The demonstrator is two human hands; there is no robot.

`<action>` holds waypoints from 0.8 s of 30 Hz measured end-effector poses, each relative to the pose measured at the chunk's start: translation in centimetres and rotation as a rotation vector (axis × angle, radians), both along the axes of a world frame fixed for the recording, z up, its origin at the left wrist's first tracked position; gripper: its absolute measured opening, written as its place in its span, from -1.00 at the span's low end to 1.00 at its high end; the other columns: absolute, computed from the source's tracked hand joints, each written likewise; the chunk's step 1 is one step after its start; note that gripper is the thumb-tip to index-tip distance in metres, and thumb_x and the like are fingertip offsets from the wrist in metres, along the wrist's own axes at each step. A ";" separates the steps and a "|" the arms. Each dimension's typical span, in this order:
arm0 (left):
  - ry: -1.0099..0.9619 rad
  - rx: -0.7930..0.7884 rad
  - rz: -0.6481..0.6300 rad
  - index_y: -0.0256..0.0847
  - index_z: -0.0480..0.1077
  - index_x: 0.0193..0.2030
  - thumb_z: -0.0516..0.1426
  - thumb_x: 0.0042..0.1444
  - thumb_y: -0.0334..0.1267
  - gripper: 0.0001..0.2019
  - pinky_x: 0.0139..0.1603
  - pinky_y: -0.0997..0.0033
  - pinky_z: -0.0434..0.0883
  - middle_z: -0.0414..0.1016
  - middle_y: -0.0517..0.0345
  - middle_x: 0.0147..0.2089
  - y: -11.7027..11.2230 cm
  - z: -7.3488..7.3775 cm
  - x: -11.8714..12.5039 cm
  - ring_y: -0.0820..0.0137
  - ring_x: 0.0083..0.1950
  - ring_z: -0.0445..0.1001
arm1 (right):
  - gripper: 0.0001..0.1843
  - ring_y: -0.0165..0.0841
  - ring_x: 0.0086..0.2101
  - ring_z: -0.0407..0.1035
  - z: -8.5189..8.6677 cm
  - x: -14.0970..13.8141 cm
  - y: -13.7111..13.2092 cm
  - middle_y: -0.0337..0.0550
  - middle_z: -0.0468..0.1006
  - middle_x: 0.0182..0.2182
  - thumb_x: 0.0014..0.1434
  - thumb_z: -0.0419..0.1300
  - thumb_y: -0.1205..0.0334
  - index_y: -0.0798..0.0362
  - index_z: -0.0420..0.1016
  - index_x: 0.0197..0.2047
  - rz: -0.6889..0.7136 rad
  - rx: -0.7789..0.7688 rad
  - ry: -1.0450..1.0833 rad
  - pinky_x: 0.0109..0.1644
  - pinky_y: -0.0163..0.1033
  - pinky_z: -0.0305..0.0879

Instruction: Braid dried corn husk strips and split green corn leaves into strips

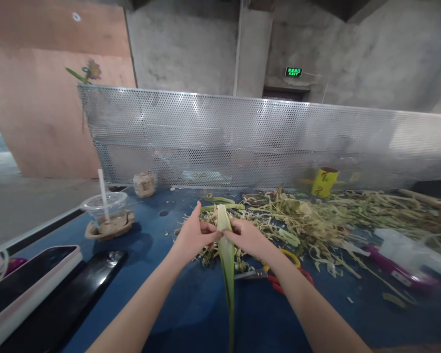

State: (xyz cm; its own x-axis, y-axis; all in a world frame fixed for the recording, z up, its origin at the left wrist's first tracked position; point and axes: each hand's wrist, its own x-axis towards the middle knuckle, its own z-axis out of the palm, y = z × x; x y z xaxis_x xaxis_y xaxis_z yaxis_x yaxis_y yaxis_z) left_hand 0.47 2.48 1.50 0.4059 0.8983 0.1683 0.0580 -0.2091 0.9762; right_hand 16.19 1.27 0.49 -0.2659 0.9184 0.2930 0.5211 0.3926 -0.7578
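A long pale-green leaf (226, 257) runs lengthwise up the middle of the view, broad near its far end and narrowing toward me. My left hand (196, 230) pinches its left edge between thumb and fingers, the index finger pointing up. From the other side, my right hand (248, 238) grips it, the two thumbs nearly meeting on the leaf. Beneath the hands lies a heap of shredded plant strips (206, 257). Scissors with red and yellow handles (275, 282) rest under my right forearm, partly hidden by it.
Plant scraps (301, 218) spread across the right of the blue table (191, 314). A purple spray bottle (400, 269) lies at right, a yellow roll (324, 182) stands behind. At left are a plastic cup (106, 206) and phones (66, 299). A perforated metal screen (220, 132) borders the back.
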 end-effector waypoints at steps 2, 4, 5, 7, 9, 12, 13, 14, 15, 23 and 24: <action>0.026 -0.017 -0.002 -0.41 -0.54 0.25 0.23 -0.20 -0.31 0.09 -0.54 0.47 0.28 0.38 0.28 -0.53 -0.1 0.1 0.0 0.50 -0.59 0.29 | -0.86 -0.51 -0.59 0.06 0.1 0.0 -0.2 -0.32 0.21 -0.63 -0.01 0.01 0.27 0.12 0.31 -0.52 -0.032 0.029 -0.053 -0.54 -0.40 -0.03; 0.041 -0.026 0.012 -0.42 -0.51 0.26 0.21 -0.18 -0.31 0.06 -0.52 0.46 0.29 0.37 0.27 -0.53 -0.3 0.2 0.0 0.50 -0.58 0.29 | -0.86 -0.51 -0.60 0.04 0.1 -0.1 -0.3 -0.33 0.18 -0.65 -0.02 0.01 0.27 0.11 0.29 -0.54 -0.050 0.059 -0.051 -0.56 -0.40 -0.05; 0.044 -0.020 0.022 -0.41 -0.51 0.26 0.20 -0.17 -0.31 0.04 -0.52 0.46 0.29 0.37 0.26 -0.52 -0.3 0.2 0.0 0.49 -0.57 0.29 | -0.87 -0.52 -0.60 0.03 0.1 -0.2 -0.4 -0.33 0.17 -0.65 -0.02 0.01 0.28 0.11 0.29 -0.54 -0.053 0.066 -0.033 -0.56 -0.41 -0.05; 0.047 0.012 0.046 -0.39 -0.55 0.25 0.17 -0.15 -0.31 0.03 -0.52 0.46 0.29 0.38 0.25 -0.51 -0.3 0.1 0.0 0.48 -0.57 0.29 | -0.90 -0.52 -0.61 0.04 0.1 -0.2 -0.4 -0.33 0.19 -0.65 -0.03 0.02 0.30 0.11 0.30 -0.52 -0.072 0.066 0.004 -0.57 -0.42 -0.04; 0.051 0.046 0.061 -0.38 -0.59 0.25 0.16 -0.14 -0.31 0.03 -0.53 0.45 0.30 0.38 0.26 -0.51 -0.3 0.0 0.0 0.47 -0.58 0.29 | -0.89 -0.52 -0.62 0.04 0.0 -0.3 -0.3 -0.33 0.19 -0.66 -0.03 0.02 0.29 0.11 0.28 -0.53 -0.074 0.047 0.008 -0.58 -0.42 -0.04; 0.057 0.060 0.078 -0.38 -0.60 0.24 0.15 -0.15 -0.31 0.04 -0.54 0.45 0.30 0.36 0.29 -0.53 -0.2 -0.2 0.0 0.47 -0.58 0.30 | -0.81 -0.54 -0.66 -0.01 -0.4 -0.2 0.0 -0.35 0.13 -0.71 -0.01 0.00 0.25 0.10 0.22 -0.60 -0.031 0.011 -0.004 -0.62 -0.41 -0.11; 0.063 0.057 0.086 -0.38 -0.60 0.24 0.15 -0.15 -0.32 0.04 -0.54 0.45 0.30 0.36 0.29 -0.54 -0.2 -0.2 0.0 0.47 -0.58 0.30 | -0.81 -0.54 -0.66 -0.03 -0.6 -0.2 0.1 -0.36 0.11 -0.71 -0.01 -0.01 0.24 0.09 0.21 -0.61 -0.009 0.008 0.005 -0.62 -0.41 -0.12; 0.075 0.056 0.099 -0.39 -0.60 0.24 0.15 -0.16 -0.33 0.04 -0.54 0.45 0.30 0.36 0.30 -0.54 -0.2 -0.2 0.1 0.47 -0.59 0.30 | -0.81 -0.55 -0.66 -0.03 -0.8 -0.2 0.2 -0.36 0.10 -0.71 -0.02 -0.02 0.25 0.09 0.20 -0.61 0.007 0.015 0.020 -0.62 -0.41 -0.12; 0.089 0.062 0.116 -0.40 -0.60 0.24 0.15 -0.16 -0.33 0.04 -0.54 0.46 0.29 0.36 0.30 -0.54 -0.2 -0.3 0.1 0.48 -0.59 0.29 | -0.81 -0.55 -0.66 -0.03 -0.9 -0.3 0.3 -0.36 0.09 -0.71 -0.03 -0.02 0.26 0.09 0.19 -0.62 0.011 0.030 0.037 -0.61 -0.41 -0.11; 0.222 0.206 0.268 -0.45 -0.59 0.24 0.12 -0.15 -0.33 0.01 -0.40 0.41 0.31 0.43 0.21 -0.48 -0.3 -0.9 0.9 0.42 -0.45 0.38 | -0.79 -0.52 -0.61 -0.03 -1.6 -0.9 0.6 -0.35 0.05 -0.70 -0.13 0.00 0.32 0.07 0.03 -0.69 -0.127 0.210 0.043 -0.55 -0.39 -0.11; 0.234 0.217 0.280 -0.44 -0.59 0.24 0.11 -0.14 -0.32 0.00 -0.39 0.41 0.32 0.44 0.20 -0.47 -0.4 -0.8 1.0 0.41 -0.45 0.39 | -0.80 -0.52 -0.61 -0.01 -1.6 -0.9 0.6 -0.35 0.06 -0.70 -0.13 0.00 0.33 0.07 0.04 -0.69 -0.136 0.227 0.038 -0.54 -0.39 -0.11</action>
